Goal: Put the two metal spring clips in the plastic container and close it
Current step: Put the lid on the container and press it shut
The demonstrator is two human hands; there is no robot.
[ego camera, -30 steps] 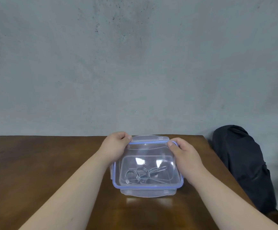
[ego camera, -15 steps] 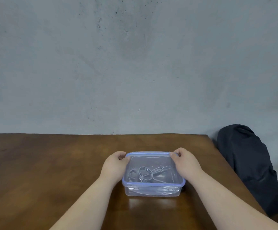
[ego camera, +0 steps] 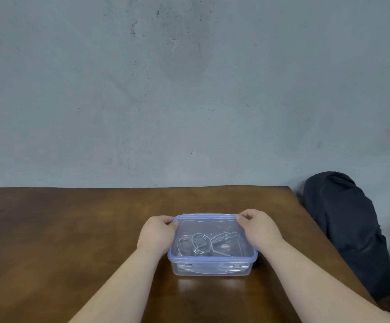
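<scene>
A clear plastic container (ego camera: 212, 266) with a blue-rimmed lid (ego camera: 215, 226) sits flat on the brown wooden table, right of centre. Through the lid I see the two metal spring clips (ego camera: 201, 244) lying inside, their wire rings to the left and arms to the right. My left hand (ego camera: 158, 234) grips the container's far left corner, fingers curled on the lid edge. My right hand (ego camera: 258, 227) grips the far right corner the same way. The front latch flap is folded down against the container's front wall.
The wooden table (ego camera: 72, 229) ends at a right edge close to the container. Beyond that edge a dark bag or cloth bundle (ego camera: 348, 229) leans by the grey concrete wall (ego camera: 189, 89).
The container was tilted up and held nearer to me one second ago; it now rests flat on the table, farther out. Both hands stay on its far corners.
</scene>
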